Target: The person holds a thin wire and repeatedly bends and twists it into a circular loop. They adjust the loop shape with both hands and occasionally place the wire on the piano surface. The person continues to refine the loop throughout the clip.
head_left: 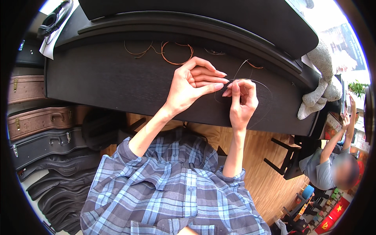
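A thin pale string [264, 86], fine as wire, loops out from between my two hands over a black wooden surface. My right hand [243, 102] pinches it between thumb and curled fingers. My left hand [192, 81] meets it from the other side, thumb and fingertips drawn together at the string; the exact contact is too fine to see. Beyond my hands lies a round coil of copper-coloured string [192, 53]. To its left is a looser copper-coloured string [139, 53]. A small pale bundle of string [214, 51] and a short orange-brown piece [255, 66] lie farther right.
Behind the surface rises a black panel [188, 19]. A grey plush toy [313, 98] drapes over the right end. Several instrument cases [43, 122] are stacked at left, and headphones [51, 23] lie far left. A black stool [288, 156] and another person [323, 168] are at right.
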Action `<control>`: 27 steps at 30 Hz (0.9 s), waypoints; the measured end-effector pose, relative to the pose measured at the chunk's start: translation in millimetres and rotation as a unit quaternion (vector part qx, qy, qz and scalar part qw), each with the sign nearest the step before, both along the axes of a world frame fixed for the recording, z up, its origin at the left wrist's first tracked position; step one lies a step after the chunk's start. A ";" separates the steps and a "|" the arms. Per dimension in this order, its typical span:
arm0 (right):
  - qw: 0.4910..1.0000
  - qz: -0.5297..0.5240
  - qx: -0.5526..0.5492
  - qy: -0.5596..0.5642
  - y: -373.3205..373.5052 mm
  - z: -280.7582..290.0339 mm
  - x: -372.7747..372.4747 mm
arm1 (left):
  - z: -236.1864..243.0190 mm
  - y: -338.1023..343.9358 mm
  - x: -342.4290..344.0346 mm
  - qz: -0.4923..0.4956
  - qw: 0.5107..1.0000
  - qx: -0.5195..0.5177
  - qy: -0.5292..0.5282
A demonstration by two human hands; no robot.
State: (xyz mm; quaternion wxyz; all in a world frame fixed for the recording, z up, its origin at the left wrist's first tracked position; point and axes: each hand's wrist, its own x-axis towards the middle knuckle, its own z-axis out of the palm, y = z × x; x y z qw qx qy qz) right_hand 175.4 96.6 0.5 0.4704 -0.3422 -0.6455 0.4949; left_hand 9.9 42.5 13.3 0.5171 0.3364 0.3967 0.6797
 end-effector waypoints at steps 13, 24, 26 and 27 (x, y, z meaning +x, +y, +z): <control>1.000 0.009 0.009 -0.020 -0.8 0.6 0.4 | -0.6 0.2 -1.0 0.007 0.999 -0.005 0.032; 0.986 0.013 0.095 -0.135 -1.8 9.3 -4.2 | -0.7 -1.4 -0.1 0.009 1.000 0.003 0.026; 0.983 0.015 0.109 -0.148 -2.1 11.1 -5.2 | -1.1 -1.7 -0.1 0.015 0.999 0.004 0.032; 0.981 0.022 0.117 -0.154 -2.2 11.7 -5.6 | -1.3 -1.8 0.0 0.018 0.999 0.004 0.036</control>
